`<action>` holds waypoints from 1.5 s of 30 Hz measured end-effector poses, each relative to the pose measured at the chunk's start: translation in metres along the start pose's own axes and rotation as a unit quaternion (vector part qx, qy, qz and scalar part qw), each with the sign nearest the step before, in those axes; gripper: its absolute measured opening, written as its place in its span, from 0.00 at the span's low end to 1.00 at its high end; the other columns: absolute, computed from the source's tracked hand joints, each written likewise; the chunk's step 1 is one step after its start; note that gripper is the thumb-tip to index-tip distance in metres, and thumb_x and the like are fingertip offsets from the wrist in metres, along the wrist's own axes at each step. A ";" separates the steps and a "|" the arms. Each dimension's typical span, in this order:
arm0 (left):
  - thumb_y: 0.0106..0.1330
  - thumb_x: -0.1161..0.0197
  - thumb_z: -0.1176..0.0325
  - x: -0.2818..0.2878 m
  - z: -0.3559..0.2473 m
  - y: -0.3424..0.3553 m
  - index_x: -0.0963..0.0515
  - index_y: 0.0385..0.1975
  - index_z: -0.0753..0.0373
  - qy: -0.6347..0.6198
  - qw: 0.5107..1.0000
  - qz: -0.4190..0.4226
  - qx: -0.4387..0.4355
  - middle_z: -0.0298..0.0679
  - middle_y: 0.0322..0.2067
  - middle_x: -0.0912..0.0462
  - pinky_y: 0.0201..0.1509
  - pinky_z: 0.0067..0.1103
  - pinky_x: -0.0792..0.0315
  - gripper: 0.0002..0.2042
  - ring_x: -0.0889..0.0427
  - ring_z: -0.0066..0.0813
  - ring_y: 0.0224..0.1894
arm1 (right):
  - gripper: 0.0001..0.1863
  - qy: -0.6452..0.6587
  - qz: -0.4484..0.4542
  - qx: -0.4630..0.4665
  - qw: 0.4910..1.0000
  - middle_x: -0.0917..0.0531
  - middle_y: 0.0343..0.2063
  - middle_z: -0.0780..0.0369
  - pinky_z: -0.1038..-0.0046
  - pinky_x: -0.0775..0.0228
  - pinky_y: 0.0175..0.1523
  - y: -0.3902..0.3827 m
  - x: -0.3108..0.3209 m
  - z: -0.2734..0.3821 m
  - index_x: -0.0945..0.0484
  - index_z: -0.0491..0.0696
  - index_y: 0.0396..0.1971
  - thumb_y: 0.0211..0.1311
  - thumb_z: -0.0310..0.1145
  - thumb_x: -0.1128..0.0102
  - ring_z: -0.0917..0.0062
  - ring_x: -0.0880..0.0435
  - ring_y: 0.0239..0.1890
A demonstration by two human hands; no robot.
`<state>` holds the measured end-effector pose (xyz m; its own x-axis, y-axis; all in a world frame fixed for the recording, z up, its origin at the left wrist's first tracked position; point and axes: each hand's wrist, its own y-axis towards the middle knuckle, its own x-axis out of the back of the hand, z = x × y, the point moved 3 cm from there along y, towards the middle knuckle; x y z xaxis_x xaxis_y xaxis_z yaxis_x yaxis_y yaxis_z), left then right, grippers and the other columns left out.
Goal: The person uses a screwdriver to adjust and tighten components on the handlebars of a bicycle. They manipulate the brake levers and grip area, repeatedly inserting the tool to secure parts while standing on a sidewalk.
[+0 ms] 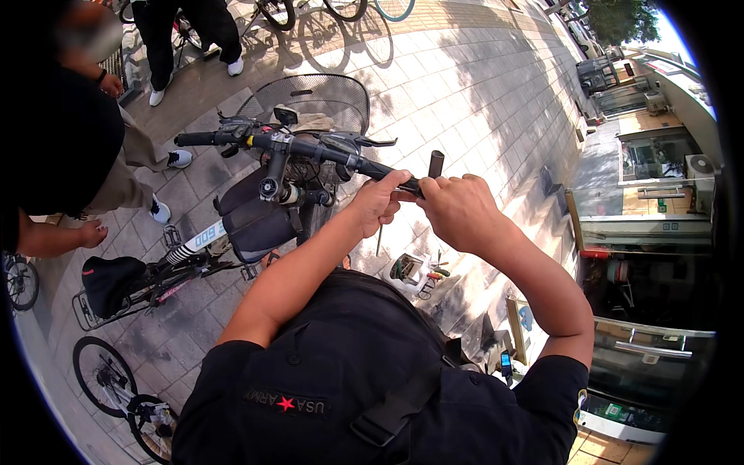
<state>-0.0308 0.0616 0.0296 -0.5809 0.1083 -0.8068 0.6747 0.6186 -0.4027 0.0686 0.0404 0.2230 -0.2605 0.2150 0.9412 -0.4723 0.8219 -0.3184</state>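
Observation:
A bicycle handlebar [320, 155] with brake levers, a stem and clamps runs across the middle of the view. My left hand [376, 201] is closed on the bar's right section, fingers curled beneath it; a thin rod [379, 242] hangs below these fingers, and I cannot tell whether it is held. My right hand [457, 209] grips the bar's end just beside my left one. An upright dark hollow tube [436, 163] sticks up behind its knuckles; its lower part is hidden. A mesh basket [349, 97] sits beyond the bar, and a padded bag [260, 232] hangs below it.
Two people [77, 155] [186, 39] stand at left and upper left. Bicycles [105, 376] are parked at lower left and along the top. A white tool container [411, 271] sits on the paving [473, 93]. A shopfront with glass doors [643, 349] lines the right.

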 end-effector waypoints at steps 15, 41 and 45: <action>0.71 0.35 0.48 0.003 0.000 0.001 0.20 0.42 0.54 0.009 1.000 -0.006 -0.005 0.43 0.39 0.12 0.14 0.17 0.50 0.15 0.44 0.10 0.12 | 0.28 -0.148 -0.032 0.143 0.978 0.20 0.38 0.63 0.67 0.26 0.43 -0.018 0.020 0.009 0.30 0.43 0.64 0.66 0.35 0.38 0.70 0.16 0.41; 0.70 0.32 0.49 0.007 0.002 -0.002 0.19 0.41 0.57 0.016 0.999 -0.011 -0.029 0.47 0.38 0.10 0.13 0.17 0.49 0.16 0.43 0.12 0.11 | 0.15 -0.132 -0.164 0.105 0.972 0.20 0.25 0.65 0.62 0.26 0.32 0.001 0.027 0.013 0.18 0.47 0.36 0.71 0.45 0.39 0.70 0.16 0.27; 0.70 0.32 0.49 0.002 -0.001 -0.003 0.19 0.41 0.57 0.018 0.999 0.005 -0.029 0.47 0.37 0.10 0.13 0.17 0.48 0.17 0.43 0.12 0.11 | 0.12 -0.190 -0.018 0.261 0.946 0.25 0.29 0.63 0.67 0.28 0.42 -0.005 0.019 0.007 0.25 0.42 0.44 0.66 0.33 0.41 0.71 0.19 0.37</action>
<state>-0.0346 0.0605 0.0298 -0.5905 0.1416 -0.7945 0.6540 0.6608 -0.3684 0.0604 0.0362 0.2414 -0.4742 -0.0944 0.8753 -0.8119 0.4316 -0.3933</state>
